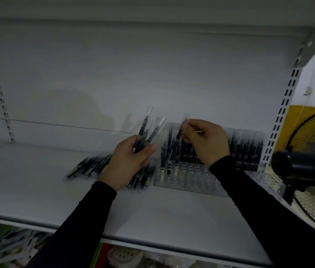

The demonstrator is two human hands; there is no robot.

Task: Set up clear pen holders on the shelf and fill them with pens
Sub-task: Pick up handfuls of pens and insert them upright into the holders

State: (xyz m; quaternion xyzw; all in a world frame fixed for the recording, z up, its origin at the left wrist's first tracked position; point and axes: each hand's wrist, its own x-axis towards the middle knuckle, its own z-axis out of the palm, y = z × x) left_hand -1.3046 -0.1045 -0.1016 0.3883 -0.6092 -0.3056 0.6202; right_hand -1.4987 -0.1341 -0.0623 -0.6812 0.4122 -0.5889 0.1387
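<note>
Head view: a small bundle of dark pens (147, 132) is gripped in the left hand (131, 161), its fingers curled round their lower ends so that the clear caps fan upward and to the right. A single pen (181, 128) is pinched between thumb and fingertips of the right hand (205, 141) and is held just above the clear pen holder (183, 176), which stands on the shelf (36, 180) to the right of the left hand. The far rows of this holder are seen to be packed with upright pens, and the filled rows run on to the right behind the right wrist. In the near rows only a few pens at the left end are seated, and most of the near slots appear unfilled, though blur makes a slot-by-slot reading impossible. A second clear piece (265, 178) is partly visible further right, near a black fan (307, 167); whether it holds any pens cannot be told. A loose heap of pens (87, 165) lies flat on the shelf beneath and to the left of the left hand. The task is judged to be well under way but not finished: at least one holder has been set up and largely stocked, while the near slots, the bundle in hand and the loose heap remain to be dealt with.
</note>
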